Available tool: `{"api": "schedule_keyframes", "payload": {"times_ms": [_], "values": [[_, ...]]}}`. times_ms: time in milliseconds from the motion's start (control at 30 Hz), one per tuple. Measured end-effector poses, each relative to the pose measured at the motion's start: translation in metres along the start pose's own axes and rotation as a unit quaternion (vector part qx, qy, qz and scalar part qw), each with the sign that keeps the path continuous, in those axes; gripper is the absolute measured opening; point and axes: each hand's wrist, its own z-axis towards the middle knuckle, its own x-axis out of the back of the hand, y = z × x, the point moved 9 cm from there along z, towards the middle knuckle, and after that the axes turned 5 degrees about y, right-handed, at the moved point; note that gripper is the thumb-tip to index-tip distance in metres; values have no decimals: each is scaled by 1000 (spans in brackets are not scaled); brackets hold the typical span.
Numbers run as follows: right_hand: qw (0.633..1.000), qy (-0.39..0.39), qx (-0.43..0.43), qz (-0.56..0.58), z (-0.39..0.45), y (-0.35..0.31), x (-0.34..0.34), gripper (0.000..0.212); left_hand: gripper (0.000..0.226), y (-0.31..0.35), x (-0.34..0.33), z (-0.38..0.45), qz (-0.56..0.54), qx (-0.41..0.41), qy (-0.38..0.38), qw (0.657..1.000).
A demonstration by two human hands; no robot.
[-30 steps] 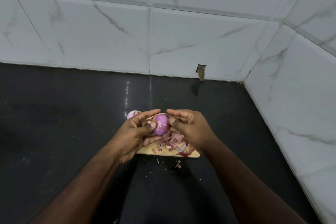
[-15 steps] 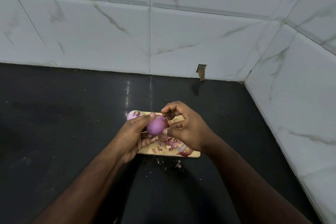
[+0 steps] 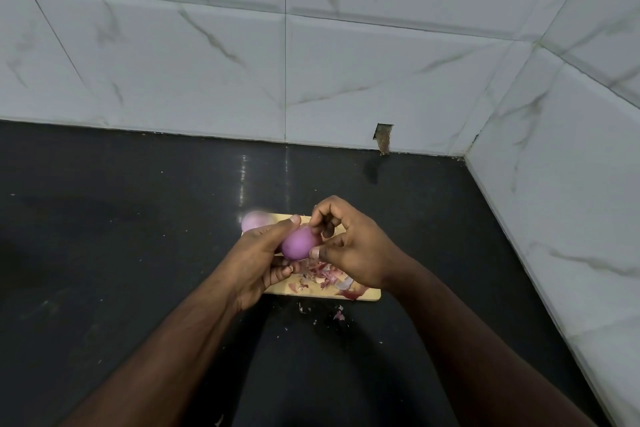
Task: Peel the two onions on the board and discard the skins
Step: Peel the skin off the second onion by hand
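left hand (image 3: 256,260) cups onion in hand (image 3: 298,243) at frame centre, fingers curled under it, thumb pressed over the top, likely to steady it and turn it. right hand (image 3: 349,250) works from the right: thumb pressed on the onion's lower right side, curled fingertips picking at its upper end, probably lifting a last scrap of skin; can't tell if a scrap is actually pinched. onion held just above wooden board (image 3: 372,294), so peelings drop onto it. looks mostly bare, smooth purple. second onion (image 3: 252,220) sits at board's upper left corner, blurred, seems peeled. count: two onions, one board, two hands. skins (image 3: 320,276) piled on board's lower part, too many to count, not yet discarded. several flecks (image 3: 338,315) on dark counter (image 3: 121,218) just below board.
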Motion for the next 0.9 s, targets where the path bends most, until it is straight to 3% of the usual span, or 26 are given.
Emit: {"api": "schedule_keyframes", "payload": {"times_ms": [900], "values": [[1000, -23, -8, -12, 0, -1, 0, 33, 32, -6, -1, 6, 32, 8, 13, 999]]}}
